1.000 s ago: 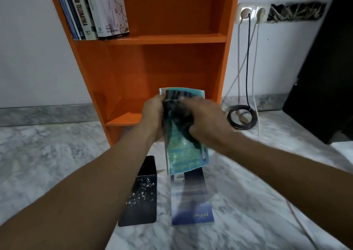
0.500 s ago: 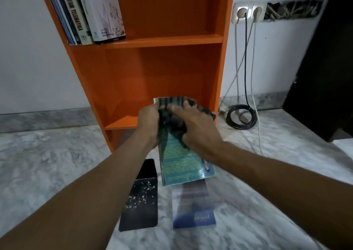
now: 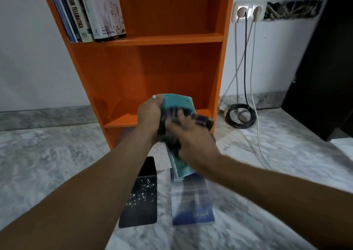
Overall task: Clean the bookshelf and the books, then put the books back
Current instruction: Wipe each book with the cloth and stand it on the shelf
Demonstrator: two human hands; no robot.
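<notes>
Mid-wipe on the teal book (image 3: 177, 101), held up in front of the bookshelf (image 3: 162, 39). My left hand (image 3: 150, 114) has its fingers curled round the top edge. My right hand (image 3: 193, 141) pushes the cloth (image 3: 202, 119) onto the cover, too blurry to tell if those fingers clutch it. Next, I reckon: shelve it upright, then the black book (image 3: 141, 198).

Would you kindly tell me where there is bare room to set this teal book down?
The upper shelf is free from the standing books to the right wall; the compartment below looks bare. Floor left of the black book is open. Crowded: the coiled cable right of the bookshelf.
</notes>
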